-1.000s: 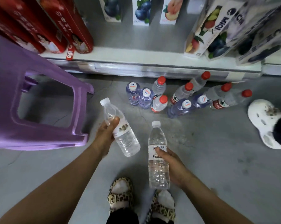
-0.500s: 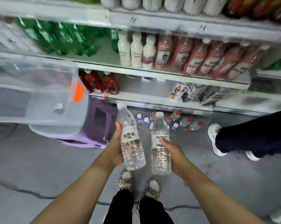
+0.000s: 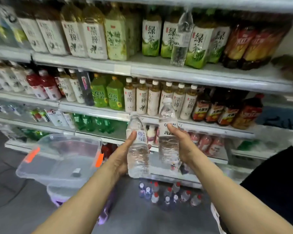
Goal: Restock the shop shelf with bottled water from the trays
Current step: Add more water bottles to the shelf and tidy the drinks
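tray [image 3: 46, 168]: clear, on the stool [image 3: 107, 211] at my left, under my left forearm.
left hand [image 3: 122, 156]: wrapped round the left bottle [image 3: 138, 154], thumb up by the label, bottle upright.
right hand [image 3: 182, 146]: wrapped round the right bottle [image 3: 168, 134], upright, a bit higher. The two bottles are near each other, not touching.
target (my guess): upper shelf [image 3: 201, 76], front strip beside the lone water bottle [image 3: 181, 39], tea bottles [image 3: 150, 38] behind.
risk 1: that strip looks tight. Pushing both in at once could tip the lone bottle off the lip.
risk 2: thin walls flex, so a hard squeeze could let one slip.
risk 3: floor bottles [image 3: 166, 193] sit just ahead of my feet. A step forward kicks them.
room: open air up to the shelf fronts. A dark-clad person [image 3: 277, 174] close on the right limits my right elbow.
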